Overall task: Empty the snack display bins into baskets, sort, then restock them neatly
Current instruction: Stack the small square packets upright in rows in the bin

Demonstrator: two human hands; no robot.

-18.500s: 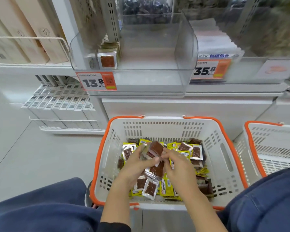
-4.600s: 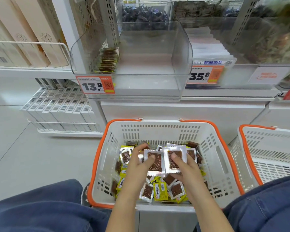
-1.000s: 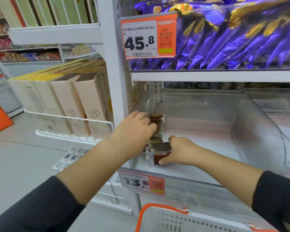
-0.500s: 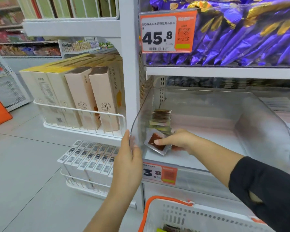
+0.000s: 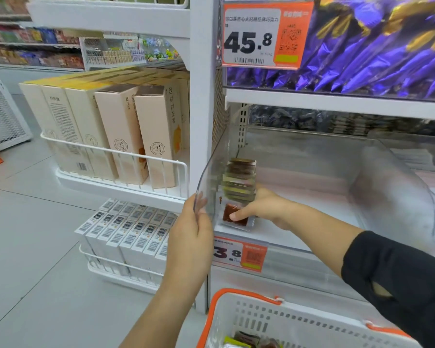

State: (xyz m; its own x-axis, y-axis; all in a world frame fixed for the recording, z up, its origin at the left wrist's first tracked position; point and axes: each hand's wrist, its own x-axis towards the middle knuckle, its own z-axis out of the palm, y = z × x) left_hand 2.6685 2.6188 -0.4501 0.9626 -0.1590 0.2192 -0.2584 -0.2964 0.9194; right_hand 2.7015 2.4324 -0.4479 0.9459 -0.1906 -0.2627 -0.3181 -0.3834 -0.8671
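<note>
Brown snack packet (image 5: pixel 234 214) lies flat on the floor of the clear display bin (image 5: pixel 312 177), front left corner, just before a stack of packets (image 5: pixel 240 180). Right hand (image 5: pixel 260 209) pinches it, thumb on top. Left hand (image 5: pixel 191 237) grips the bin's left wall edge. Orange-rimmed basket (image 5: pixel 236 297) below holds loose packets.

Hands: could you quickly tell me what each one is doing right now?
Left hand: grips the clear bin's side wall.
Right hand: holds a snack packet on the bin floor.
</note>
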